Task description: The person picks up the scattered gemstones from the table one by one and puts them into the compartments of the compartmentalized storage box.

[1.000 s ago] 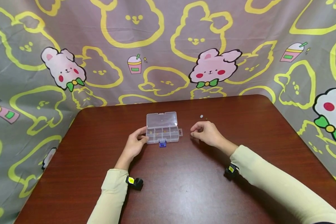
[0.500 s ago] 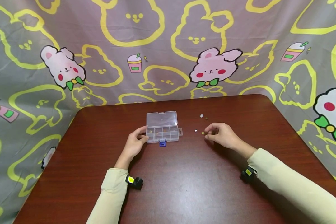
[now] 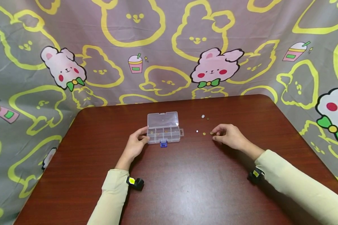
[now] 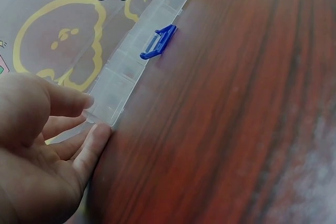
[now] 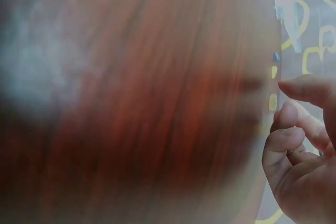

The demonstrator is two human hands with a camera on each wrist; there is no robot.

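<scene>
Left hand (image 3: 135, 142) clamps box (image 3: 173, 141) toward desk's (image 3: 186, 175) far edge; right hand (image 3: 228, 136), fingertips apart, seemingly fetches a bead (image 3: 211, 133), needing a fine pinch.

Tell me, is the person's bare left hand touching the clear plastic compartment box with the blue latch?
Touching. The left wrist view shows the left hand at one end of the clear plastic compartment box, fingertips against its corner.

Dark wood-grain table (image 3: 186, 165) stood inside a printed fabric backdrop (image 3: 161, 53).
Table reddish-brown, far corners rounded; grey-pink backdrop hung behind and along both sides, printed with yellow outlines (image 3: 133, 44), bunny heads (image 3: 215, 67), pink cups (image 3: 135, 64). Pale glare (image 3: 188, 192) fell near side.
</scene>
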